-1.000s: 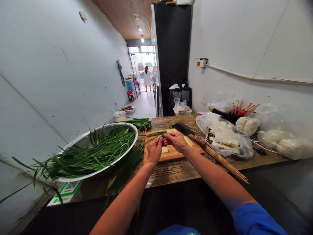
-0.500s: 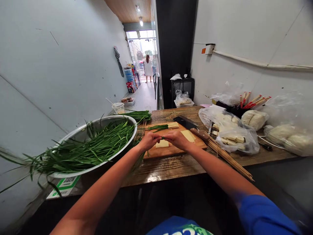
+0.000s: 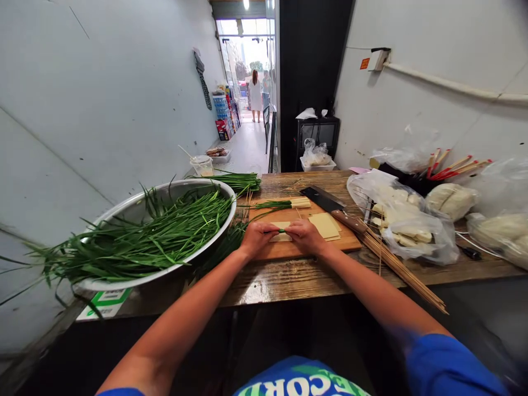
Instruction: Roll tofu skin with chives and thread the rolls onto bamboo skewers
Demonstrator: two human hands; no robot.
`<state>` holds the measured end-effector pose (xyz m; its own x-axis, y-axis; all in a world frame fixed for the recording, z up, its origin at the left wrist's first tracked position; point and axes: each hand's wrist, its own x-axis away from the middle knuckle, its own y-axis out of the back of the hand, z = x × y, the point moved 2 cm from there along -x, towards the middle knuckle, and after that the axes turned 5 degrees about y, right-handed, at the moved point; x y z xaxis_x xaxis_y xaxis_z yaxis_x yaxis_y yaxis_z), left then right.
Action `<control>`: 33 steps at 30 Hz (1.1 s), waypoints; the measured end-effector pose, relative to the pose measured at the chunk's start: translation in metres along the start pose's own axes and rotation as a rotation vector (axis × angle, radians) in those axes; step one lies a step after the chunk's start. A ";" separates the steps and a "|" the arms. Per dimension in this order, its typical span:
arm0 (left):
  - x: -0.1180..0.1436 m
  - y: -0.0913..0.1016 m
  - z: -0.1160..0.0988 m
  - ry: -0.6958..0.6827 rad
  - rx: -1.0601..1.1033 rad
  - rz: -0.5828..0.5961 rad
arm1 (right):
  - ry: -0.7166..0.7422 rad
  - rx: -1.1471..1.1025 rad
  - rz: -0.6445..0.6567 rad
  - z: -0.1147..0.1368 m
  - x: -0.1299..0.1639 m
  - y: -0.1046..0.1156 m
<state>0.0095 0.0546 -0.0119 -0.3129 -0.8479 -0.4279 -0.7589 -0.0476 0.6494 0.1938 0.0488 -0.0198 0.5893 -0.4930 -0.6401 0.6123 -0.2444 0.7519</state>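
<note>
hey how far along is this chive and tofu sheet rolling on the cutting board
Early, it seems. One finished roll with chives sticking out lies at the far edge of the cutting board. The left hand and right hand pinch a chive bunch over a tofu sheet. A few sheets, the skewers and a full basin of chives remain.

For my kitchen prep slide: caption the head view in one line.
Both hands, left hand and right hand, pinch green chives over a tofu sheet on the cutting board.
</note>
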 end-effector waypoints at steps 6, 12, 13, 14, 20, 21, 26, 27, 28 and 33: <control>0.002 -0.004 0.000 -0.190 -0.092 0.088 | 0.019 -0.001 0.083 0.003 0.003 0.002; 0.003 -0.004 -0.002 -0.260 -0.107 0.085 | -0.068 -0.144 0.127 -0.015 0.007 0.027; 0.003 -0.004 -0.002 -0.266 -0.106 0.080 | -0.091 -0.144 0.129 -0.017 0.008 0.031; 0.003 -0.005 -0.002 -0.271 -0.100 0.078 | -0.103 -0.137 0.142 -0.018 0.009 0.033; -0.002 -0.006 0.000 -0.289 -0.063 0.083 | -0.064 -0.048 0.204 -0.004 0.006 0.022; -0.002 -0.006 0.001 -0.298 -0.060 0.086 | -0.049 -0.025 0.207 -0.001 0.004 0.019; -0.005 -0.003 0.002 -0.349 -0.101 0.075 | 0.054 0.141 0.275 0.006 0.000 0.012; -0.004 -0.003 0.002 -0.368 -0.130 0.087 | 0.067 0.181 0.289 0.007 0.000 0.011; -0.004 -0.002 0.001 -0.394 -0.165 0.106 | 0.080 0.218 0.302 0.007 0.000 0.012; -0.002 0.000 -0.006 -0.559 -0.390 0.257 | 0.140 0.335 0.416 0.016 -0.002 0.013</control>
<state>0.0133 0.0527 -0.0070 -0.7779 -0.4659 -0.4217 -0.3966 -0.1566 0.9045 0.1927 0.0333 -0.0063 0.8243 -0.4943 -0.2760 0.1250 -0.3166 0.9403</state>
